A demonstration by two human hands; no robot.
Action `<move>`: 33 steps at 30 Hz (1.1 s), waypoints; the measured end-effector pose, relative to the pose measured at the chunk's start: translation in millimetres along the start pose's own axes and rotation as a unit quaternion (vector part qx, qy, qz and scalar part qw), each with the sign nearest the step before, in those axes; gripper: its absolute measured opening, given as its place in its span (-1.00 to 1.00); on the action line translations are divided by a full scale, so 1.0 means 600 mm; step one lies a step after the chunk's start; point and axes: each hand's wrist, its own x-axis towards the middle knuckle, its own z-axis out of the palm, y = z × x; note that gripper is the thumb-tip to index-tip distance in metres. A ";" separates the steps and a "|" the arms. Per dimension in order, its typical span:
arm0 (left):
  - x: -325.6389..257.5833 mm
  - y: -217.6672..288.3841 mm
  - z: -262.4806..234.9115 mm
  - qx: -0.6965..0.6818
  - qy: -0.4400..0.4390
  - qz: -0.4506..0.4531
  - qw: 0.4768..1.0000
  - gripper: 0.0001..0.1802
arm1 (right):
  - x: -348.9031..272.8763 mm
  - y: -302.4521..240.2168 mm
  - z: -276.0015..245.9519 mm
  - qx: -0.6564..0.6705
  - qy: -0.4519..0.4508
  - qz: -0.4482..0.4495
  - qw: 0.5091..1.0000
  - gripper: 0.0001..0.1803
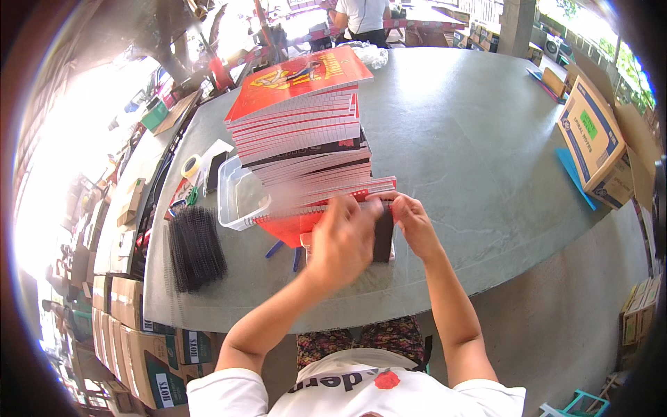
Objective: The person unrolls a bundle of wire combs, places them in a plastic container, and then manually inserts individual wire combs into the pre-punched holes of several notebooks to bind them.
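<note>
In front of me a tall stack of notebooks (299,132) rises from the table, with a red illustrated cover (299,78) on top. My right hand (413,221) is closed, its fingertips pinching the near right edge of a lower red notebook (379,185). Beside it my left hand (342,236) is smeared by motion over the near edge of the red notebooks, and its fingers do not show clearly. A dark, flat block (383,240) lies below both hands, partly covered by them. To the left lies a bundle of black spiral coils (197,250).
A clear plastic tub (240,201) stands left of the stack, near a tape roll (190,165) and green-handled scissors (192,197). A blue pen-like tool (275,248) lies near the tub. An open cardboard box (590,135) stands at the right edge. Another person (364,17) is at the back.
</note>
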 end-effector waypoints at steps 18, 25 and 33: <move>0.015 -0.029 -0.041 0.100 -0.111 0.005 0.989 -0.85 | -0.023 0.014 0.018 -0.107 0.153 -0.024 0.982 -0.83; 0.034 -0.022 -0.034 0.056 -0.104 -0.018 0.993 -0.79 | -0.027 0.017 0.010 -0.072 0.143 -0.085 0.983 -0.85; 0.041 -0.016 -0.015 0.063 -0.127 0.004 0.990 -0.78 | -0.033 0.017 0.009 -0.061 0.157 -0.107 0.980 -0.84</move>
